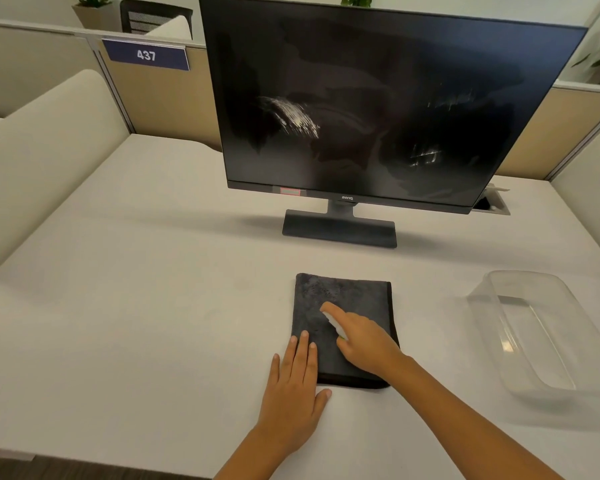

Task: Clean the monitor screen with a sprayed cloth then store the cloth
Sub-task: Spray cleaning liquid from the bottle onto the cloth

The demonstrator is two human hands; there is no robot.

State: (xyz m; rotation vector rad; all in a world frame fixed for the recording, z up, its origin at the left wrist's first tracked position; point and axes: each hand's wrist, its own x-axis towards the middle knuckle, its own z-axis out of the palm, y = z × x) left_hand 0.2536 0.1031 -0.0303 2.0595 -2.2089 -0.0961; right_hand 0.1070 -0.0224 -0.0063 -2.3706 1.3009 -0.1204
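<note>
Pale desk [136, 306] between beige partitions, dark smeared monitor [378, 109] standing at far centre. Left hand [291, 393] flat, fingers straight and together, pressing near-left corner of folded dark cloth [343, 299]. Right hand [364, 344] curled round small white spray bottle [331, 322] over cloth, forefinger extended. Clear plastic tub [534, 334] at right.

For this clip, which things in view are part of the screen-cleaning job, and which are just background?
Part of the job:
- monitor, screen smeared
- folded dark cloth on the desk
- small spray bottle held in the right hand over the cloth
- left hand flat on the cloth's edge
- clear plastic tub, likely for storing the cloth

Just there:
- 437 sign
- potted plant
- chair
</note>
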